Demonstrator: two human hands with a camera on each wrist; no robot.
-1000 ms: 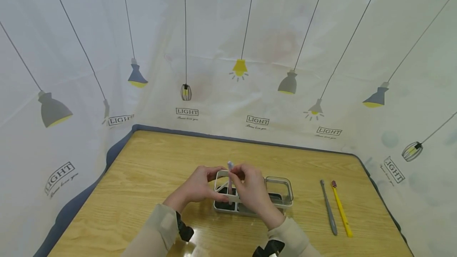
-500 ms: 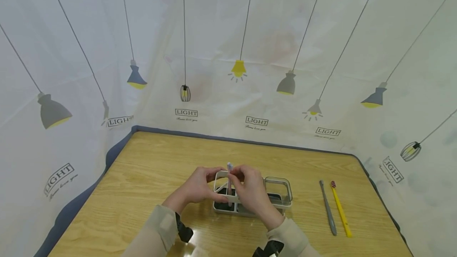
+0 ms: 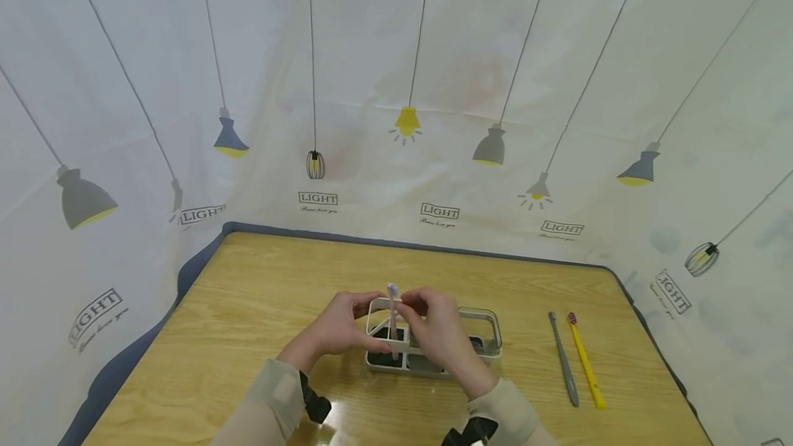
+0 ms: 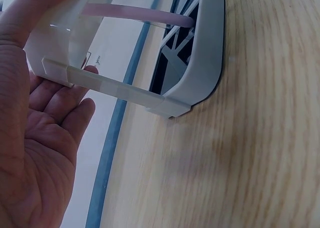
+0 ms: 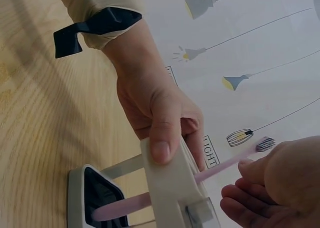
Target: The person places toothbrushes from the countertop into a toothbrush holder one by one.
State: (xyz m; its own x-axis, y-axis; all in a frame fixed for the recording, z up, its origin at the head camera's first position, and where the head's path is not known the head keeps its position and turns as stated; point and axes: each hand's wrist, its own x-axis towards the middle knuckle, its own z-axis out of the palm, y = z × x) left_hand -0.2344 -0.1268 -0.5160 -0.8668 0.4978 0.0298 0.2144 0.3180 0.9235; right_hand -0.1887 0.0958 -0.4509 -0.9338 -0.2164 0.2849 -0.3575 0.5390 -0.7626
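A pale toothbrush holder with dark-lined compartments and a raised upper frame stands at the middle of the table. My left hand grips its upper frame at the left end, thumb on the near side and fingers behind. A pink toothbrush stands in the left compartment, leaning, bristles up above the frame; its lower end shows inside the base in the left wrist view. Right beside the upper shaft is my right hand, thumb tip close to it and fingers loosely bent, not wrapped round the brush.
To the right of the holder lie a grey toothbrush and a yellow toothbrush, side by side on the wooden table. White sheeting printed with lamps surrounds the table's far and side edges.
The right hand's fingertips have come off the pink toothbrush, which now leans a little further left, apart from them. The left hand keeps its grip on the holder.
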